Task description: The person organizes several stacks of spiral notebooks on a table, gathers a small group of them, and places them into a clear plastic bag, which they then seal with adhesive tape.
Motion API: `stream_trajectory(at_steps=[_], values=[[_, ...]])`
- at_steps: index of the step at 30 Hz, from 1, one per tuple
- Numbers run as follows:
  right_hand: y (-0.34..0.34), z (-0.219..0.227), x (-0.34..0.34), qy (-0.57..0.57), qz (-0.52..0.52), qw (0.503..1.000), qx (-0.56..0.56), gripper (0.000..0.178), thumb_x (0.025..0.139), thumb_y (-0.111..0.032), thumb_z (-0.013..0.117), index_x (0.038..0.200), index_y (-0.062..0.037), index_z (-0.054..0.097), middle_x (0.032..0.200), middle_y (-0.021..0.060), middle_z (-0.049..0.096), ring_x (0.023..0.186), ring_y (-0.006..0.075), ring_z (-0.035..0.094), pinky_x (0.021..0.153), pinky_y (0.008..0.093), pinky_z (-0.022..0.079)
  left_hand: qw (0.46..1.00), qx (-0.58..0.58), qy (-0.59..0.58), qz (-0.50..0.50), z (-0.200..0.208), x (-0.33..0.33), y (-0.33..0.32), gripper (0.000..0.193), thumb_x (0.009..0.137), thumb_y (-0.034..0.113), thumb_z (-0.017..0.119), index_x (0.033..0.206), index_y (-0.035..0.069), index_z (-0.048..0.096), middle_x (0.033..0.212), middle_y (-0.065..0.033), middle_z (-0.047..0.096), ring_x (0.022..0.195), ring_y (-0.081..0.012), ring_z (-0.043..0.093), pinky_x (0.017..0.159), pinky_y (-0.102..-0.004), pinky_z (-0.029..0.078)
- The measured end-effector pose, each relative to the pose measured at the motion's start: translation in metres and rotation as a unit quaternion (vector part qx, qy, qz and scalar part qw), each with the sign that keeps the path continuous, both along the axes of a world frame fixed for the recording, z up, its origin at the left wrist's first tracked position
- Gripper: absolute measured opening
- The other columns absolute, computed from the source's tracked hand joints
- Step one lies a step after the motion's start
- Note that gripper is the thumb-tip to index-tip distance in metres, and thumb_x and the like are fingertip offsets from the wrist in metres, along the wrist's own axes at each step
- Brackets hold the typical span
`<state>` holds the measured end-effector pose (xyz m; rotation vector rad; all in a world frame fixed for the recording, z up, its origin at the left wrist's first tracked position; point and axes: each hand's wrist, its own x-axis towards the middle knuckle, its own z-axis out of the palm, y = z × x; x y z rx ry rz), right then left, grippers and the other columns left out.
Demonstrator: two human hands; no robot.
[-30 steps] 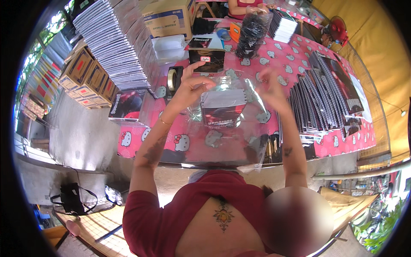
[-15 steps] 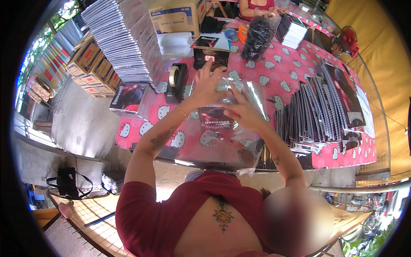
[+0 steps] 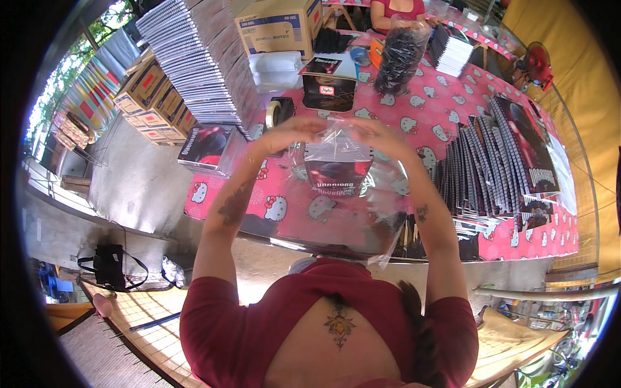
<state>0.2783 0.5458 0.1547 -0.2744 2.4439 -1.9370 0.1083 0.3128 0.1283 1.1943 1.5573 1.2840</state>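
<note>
In front of me a small stack of dark notebooks (image 3: pixel 337 174) lies on the pink table, with clear plastic wrap (image 3: pixel 336 150) folded over its far end and spread out toward the table's near edge. My left hand (image 3: pixel 294 134) curls in from the left, its fingers closed on the wrap at the stack's far left corner. From the other side my right hand (image 3: pixel 380 136) grips the wrap at the far right corner. The fingertips of both are partly hidden by shiny film. A black tape dispenser (image 3: pixel 283 111) stands just beyond my left hand.
Tall stacks of spiral notebooks (image 3: pixel 194 64) and a wrapped pack (image 3: pixel 208 149) stand at left. Leaning notebooks (image 3: pixel 479 168) fill the right side. Beyond lie a notebook with a label (image 3: pixel 328 81), a carton (image 3: pixel 278 29), a black plastic bundle (image 3: pixel 398 61) and another person (image 3: pixel 396 11).
My hands have come off the top of the stack and moved apart to its two far corners. The plastic wrap is now drawn up and folded over the notebooks' far end.
</note>
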Motion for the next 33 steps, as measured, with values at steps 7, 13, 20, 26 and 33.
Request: stream_trajectory(at_steps=[7,13,20,26,33], values=[[-0.018,-0.011,0.045,0.153,-0.081,0.942,0.288,0.036,0.08,-0.017,0.075,0.113,-0.0059,0.068,0.124,0.0109,0.062,0.117,0.0295,0.056,0.098,0.0393,0.045,0.917,0.069,0.391,0.029,0.017,0.056,-0.018,0.065,0.081,0.033,0.077,0.133,0.004,0.052,0.129,-0.0152,0.058,0.119,-0.0284,0.056,0.098,-0.0382,0.047],[-0.03,-0.006,0.042,0.126,-0.096,0.939,0.306,0.021,0.079,-0.015,0.073,0.094,-0.002,0.066,0.099,0.012,0.065,0.091,0.0323,0.063,0.077,0.0436,0.05,0.888,0.032,0.453,0.072,0.01,0.054,-0.016,0.041,0.074,0.028,0.079,0.108,0.007,0.069,0.109,-0.0157,0.066,0.098,-0.0312,0.064,0.08,-0.041,0.051],[-0.023,0.002,0.016,0.122,-0.151,0.887,0.419,0.034,0.077,-0.02,0.078,0.101,-0.0026,0.063,0.096,0.011,0.068,0.086,0.0254,0.066,0.073,0.0341,0.051,0.817,-0.044,0.552,0.162,0.026,0.07,0.012,0.054,0.076,0.018,0.081,0.122,0.003,0.059,0.082,-0.0081,0.064,0.079,-0.0238,0.061,0.076,-0.0341,0.048],[0.009,-0.038,0.002,-0.089,-0.098,0.991,-0.01,0.038,0.081,-0.019,0.078,0.112,-0.0018,0.064,0.102,0.0044,0.065,0.097,0.0144,0.059,0.084,0.0279,0.046,0.993,-0.069,0.08,0.049,-0.008,0.014,0.017,0.056,0.083,0.024,0.077,0.128,0.002,0.052,0.098,-0.0047,0.063,0.096,-0.0158,0.06,0.081,-0.031,0.047],[-0.005,-0.045,-0.004,-0.057,-0.134,0.989,-0.018,0.03,0.083,-0.017,0.074,0.107,-0.0016,0.066,0.092,0.0039,0.068,0.087,0.0114,0.063,0.076,0.026,0.048,0.869,-0.191,0.104,0.444,-0.116,-0.097,-0.101,0.035,0.083,0.03,0.076,0.104,0.002,0.069,0.089,-0.0034,0.066,0.076,-0.0139,0.06,0.067,-0.036,0.049]])
